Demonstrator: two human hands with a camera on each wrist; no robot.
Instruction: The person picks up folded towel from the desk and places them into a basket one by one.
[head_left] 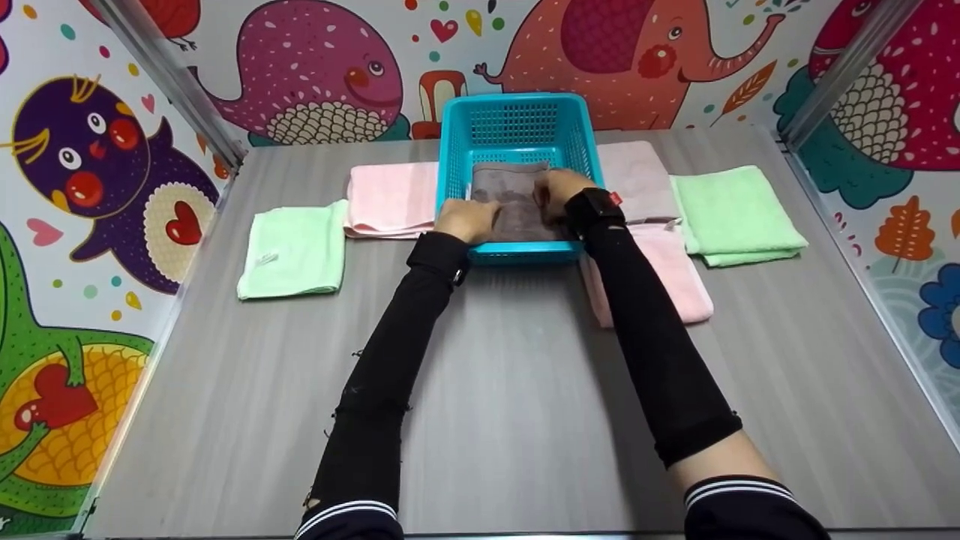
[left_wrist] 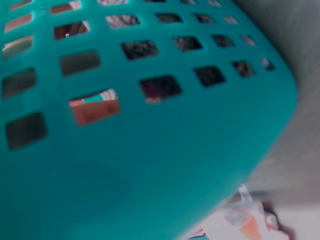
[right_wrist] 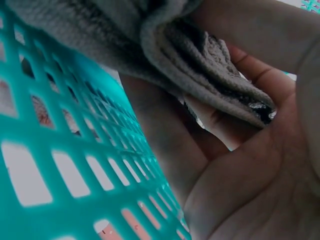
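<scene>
A folded grey-brown towel lies inside the near half of a blue-green plastic basket. My right hand grips its right edge; in the right wrist view the fingers and thumb wrap the folded layers of the towel, close to the basket's slotted wall. On the other side, my left hand reaches over the near left rim, fingers curled at the towel's left edge. The left wrist view shows mostly the basket wall, which hides that hand.
Left of the basket lie a folded pink towel and a green towel. To its right are a greyish-pink towel, a pink towel partly behind my right forearm, and a green towel. Cartoon-printed walls border the grey table.
</scene>
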